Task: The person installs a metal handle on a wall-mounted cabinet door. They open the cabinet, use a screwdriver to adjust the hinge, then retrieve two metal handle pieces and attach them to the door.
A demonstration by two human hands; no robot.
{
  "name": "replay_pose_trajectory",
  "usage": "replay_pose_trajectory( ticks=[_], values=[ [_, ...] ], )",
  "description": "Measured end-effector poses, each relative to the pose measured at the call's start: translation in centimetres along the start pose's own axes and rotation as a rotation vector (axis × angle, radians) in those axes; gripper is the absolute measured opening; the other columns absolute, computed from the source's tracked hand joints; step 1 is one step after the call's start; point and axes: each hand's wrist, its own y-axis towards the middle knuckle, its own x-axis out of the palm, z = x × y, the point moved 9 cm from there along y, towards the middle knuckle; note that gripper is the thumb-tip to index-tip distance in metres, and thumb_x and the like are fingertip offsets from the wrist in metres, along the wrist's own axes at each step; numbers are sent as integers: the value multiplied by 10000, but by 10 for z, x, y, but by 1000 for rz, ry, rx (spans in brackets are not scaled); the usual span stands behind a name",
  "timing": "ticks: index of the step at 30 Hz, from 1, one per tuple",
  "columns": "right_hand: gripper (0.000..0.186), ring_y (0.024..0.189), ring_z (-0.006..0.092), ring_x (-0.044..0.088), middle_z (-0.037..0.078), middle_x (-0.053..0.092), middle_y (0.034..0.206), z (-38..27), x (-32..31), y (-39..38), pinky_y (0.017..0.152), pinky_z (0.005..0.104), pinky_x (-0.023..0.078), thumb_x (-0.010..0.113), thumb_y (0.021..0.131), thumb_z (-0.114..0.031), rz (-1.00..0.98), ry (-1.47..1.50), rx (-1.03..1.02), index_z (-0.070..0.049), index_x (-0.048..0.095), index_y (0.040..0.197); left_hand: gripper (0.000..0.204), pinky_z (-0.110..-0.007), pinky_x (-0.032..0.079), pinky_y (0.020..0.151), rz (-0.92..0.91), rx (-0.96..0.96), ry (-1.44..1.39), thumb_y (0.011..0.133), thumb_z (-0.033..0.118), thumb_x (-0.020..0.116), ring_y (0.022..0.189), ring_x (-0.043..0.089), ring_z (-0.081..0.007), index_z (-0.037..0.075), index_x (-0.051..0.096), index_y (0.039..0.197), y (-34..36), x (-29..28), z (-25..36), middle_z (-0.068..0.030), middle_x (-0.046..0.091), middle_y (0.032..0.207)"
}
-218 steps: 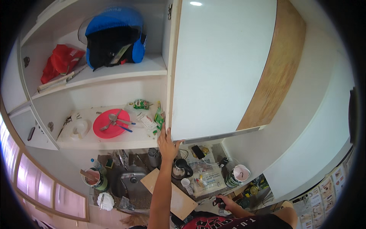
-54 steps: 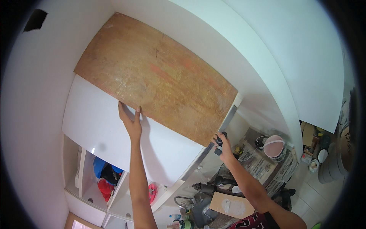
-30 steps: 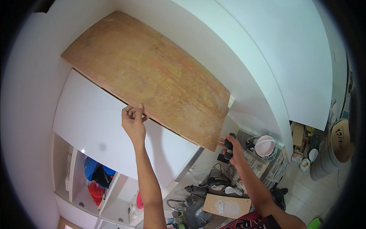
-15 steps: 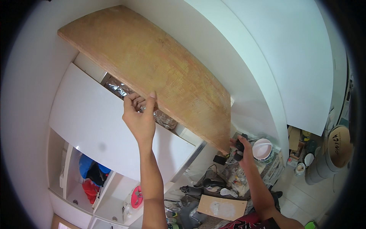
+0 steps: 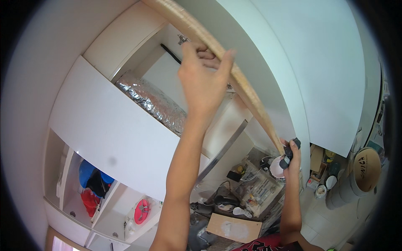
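Standing open, the door (image 5: pixel 247 89) slants down between the hands, I see — left hand (image 5: pixel 204 79) pinching its edge, right hand (image 5: pixel 295 158) holding a black thing (image 5: pixel 287 154) by the door's low end.

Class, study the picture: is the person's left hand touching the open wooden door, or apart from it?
Touching. The head view shows the left hand gripping the edge of the wooden door, with the thumb crossing that edge.
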Motion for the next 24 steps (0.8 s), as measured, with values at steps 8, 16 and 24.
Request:
replay_pose_trajectory(
  ticks=[8,16,24],
  values=[
    [296,666,115,677,175,753,1057,14,-20,7,503,243,547,665,1031,-343,-107,-20,68,-82,616,1163,448,-317,569,702,4,-95,44,849,198,862,789,707,-169,-46,563,1075,-4,-13,-6,-155,706,953],
    [469,946,252,749,197,745,1186,93,42,-45,544,281,527,750,963,-335,-447,-225,355,-71,514,1270,385,-271,560,662,183,-342,107,939,118,788,798,686,-120,-71,584,1205,-68,-152,-102,-105,701,1006],
    [465,777,167,707,102,766,1087,147,70,-86,526,269,510,811,917,-288,-472,-298,463,-93,567,1262,688,-497,450,1103,154,-272,812,936,254,810,1404,448,-382,58,515,1526,-87,-206,-177,-255,472,1515]
  ],
)
